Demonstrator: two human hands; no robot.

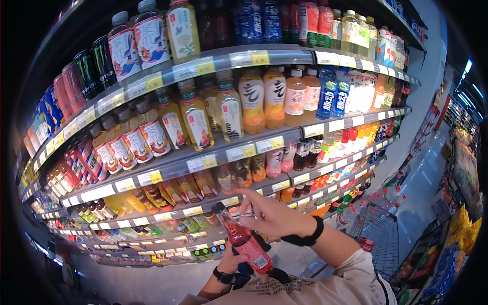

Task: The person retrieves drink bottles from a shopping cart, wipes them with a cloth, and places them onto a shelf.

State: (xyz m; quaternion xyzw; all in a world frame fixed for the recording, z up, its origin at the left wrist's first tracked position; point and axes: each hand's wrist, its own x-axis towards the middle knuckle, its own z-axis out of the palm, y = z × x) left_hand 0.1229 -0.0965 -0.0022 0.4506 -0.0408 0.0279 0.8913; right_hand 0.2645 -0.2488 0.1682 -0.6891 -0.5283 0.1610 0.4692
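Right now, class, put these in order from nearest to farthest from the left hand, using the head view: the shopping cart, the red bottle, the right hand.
From the left hand:
1. Red bottle: in its grip.
2. Right hand: just above, by the bottle's upper part.
3. Shopping cart: off to the right, beyond the right forearm.
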